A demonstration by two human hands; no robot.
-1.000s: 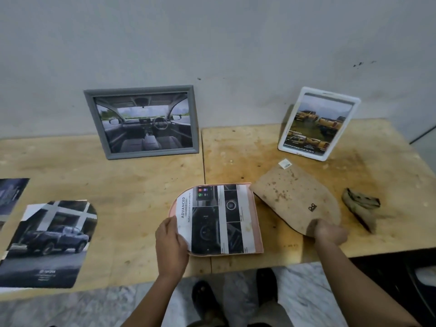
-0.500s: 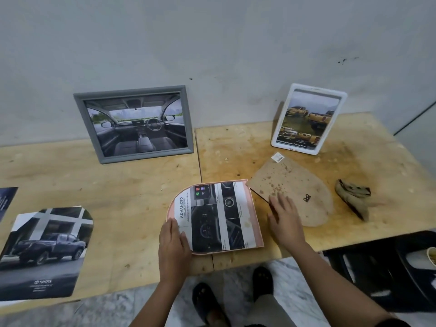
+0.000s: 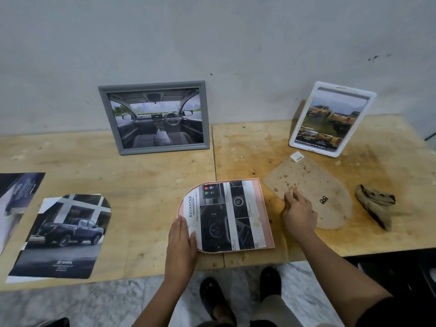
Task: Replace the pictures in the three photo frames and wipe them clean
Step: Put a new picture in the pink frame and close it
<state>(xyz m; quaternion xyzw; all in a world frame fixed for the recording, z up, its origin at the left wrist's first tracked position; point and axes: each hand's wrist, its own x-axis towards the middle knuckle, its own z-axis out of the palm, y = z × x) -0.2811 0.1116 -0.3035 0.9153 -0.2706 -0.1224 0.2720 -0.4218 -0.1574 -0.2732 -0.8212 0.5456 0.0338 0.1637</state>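
Right hand [image 3: 298,212] flat on backboard [image 3: 313,185], left hand [image 3: 180,239] flat on frame [image 3: 264,208], neither gripping. Board looks thin, stiff: pinch its edge.

Left hand [image 3: 181,241] on frame [image 3: 264,208], right hand [image 3: 299,213] on backboard [image 3: 313,182]

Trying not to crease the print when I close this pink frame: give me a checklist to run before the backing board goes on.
1. Printed arch-shaped picture lies inside the rim of the pink arch-shaped frame: ok.
2. Left hand presses flat on the picture's curved end, pinning it: ok.
3. Right hand has a grip on the brown arch-shaped backing board: not ok; its fingers only rest flat on the near edge.
4. Board's curve matches the frame's: not ok; the board curves right, the frame curves left.
5. Board surface clean: not ok; dark specks lie on it.
6. Crumpled brown cloth at hand: ok, right of the board.
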